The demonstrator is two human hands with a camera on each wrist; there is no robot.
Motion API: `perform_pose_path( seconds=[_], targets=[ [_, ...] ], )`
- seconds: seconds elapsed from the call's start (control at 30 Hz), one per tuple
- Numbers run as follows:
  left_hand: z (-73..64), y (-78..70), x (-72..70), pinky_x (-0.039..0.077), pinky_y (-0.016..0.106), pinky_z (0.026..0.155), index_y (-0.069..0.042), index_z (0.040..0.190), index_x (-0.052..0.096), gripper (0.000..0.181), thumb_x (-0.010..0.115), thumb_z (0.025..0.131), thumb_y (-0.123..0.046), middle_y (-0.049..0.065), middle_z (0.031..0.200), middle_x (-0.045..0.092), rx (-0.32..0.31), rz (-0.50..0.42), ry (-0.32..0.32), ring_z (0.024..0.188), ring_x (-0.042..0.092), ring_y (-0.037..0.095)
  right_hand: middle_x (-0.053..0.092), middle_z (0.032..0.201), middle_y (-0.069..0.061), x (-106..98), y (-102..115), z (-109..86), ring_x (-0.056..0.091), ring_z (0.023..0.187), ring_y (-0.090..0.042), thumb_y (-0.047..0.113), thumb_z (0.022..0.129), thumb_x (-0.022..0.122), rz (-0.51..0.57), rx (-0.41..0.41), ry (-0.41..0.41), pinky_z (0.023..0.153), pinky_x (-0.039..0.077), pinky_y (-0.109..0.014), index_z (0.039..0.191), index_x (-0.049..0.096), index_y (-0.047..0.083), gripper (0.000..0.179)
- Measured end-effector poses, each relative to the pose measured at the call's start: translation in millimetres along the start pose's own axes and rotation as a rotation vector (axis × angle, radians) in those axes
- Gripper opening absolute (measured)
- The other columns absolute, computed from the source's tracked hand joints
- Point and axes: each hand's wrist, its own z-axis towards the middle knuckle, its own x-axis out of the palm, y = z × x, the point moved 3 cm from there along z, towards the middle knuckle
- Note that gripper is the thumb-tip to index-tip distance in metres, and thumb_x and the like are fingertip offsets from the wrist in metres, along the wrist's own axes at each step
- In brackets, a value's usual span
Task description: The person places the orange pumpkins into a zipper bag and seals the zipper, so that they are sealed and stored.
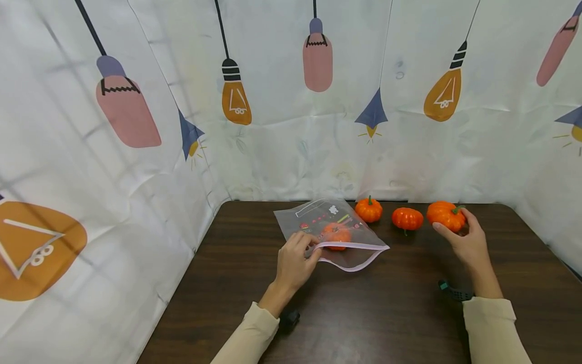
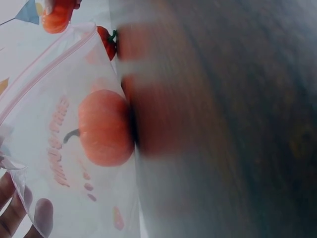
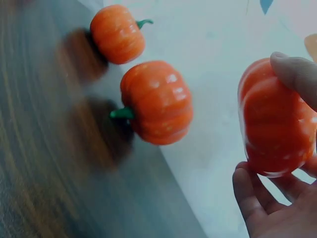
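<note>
My left hand [image 1: 294, 258] pinches the pale pink zip edge of a clear printed zip bag [image 1: 284, 220], whose mouth gapes toward me. Inside the bag lies one orange toy pumpkin [image 1: 336, 233], its stem showing through the plastic in the left wrist view. My right hand [image 1: 468, 245] grips another orange pumpkin [image 3: 277, 121] between thumb and fingers, held up to the right of the bag. Between bag and right hand are two more pumpkins: an upright one [image 1: 369, 210] just behind the bag and one [image 1: 407, 219] tipped with its green stem toward me.
The dark wooden table [image 1: 364, 313] reflects the pumpkins. A white curtain [image 1: 282, 151] printed with lamps and bulbs hangs along the table's back and left edges. Dark bands with small devices are on both wrists, including a wrist strap [image 1: 454, 292] on the right.
</note>
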Motion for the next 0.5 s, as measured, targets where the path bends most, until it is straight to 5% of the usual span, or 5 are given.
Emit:
perform_pose_path(
  seconds=[0.27, 0.5],
  targets=[
    [0.4, 0.2, -1.7, 0.051, 0.029, 0.062, -0.018, 0.089, 0.070, 0.007, 0.075, 0.084, -0.020, -0.004, 0.084, 0.066, -0.010, 0.005, 0.005, 0.077, 0.061, 0.011, 0.034, 0.155, -0.027, 0, 15, -3.7, 0.043, 0.102, 0.000, 0.036, 0.097, 0.069, 0.020, -0.094, -0.025, 0.074, 0.042, -0.005, 0.164, 0.015, 0.008, 0.090],
    [0.4, 0.2, -1.9, 0.052, 0.029, 0.063, -0.018, 0.089, 0.070, 0.007, 0.076, 0.085, -0.021, -0.004, 0.084, 0.066, -0.018, 0.006, 0.010, 0.078, 0.062, 0.012, 0.032, 0.154, -0.029, 1, 29, -8.4, 0.044, 0.100, 0.004, 0.032, 0.098, 0.067, 0.030, -0.144, 0.010, 0.075, 0.043, -0.004, 0.164, 0.012, 0.008, 0.089]
  ],
)
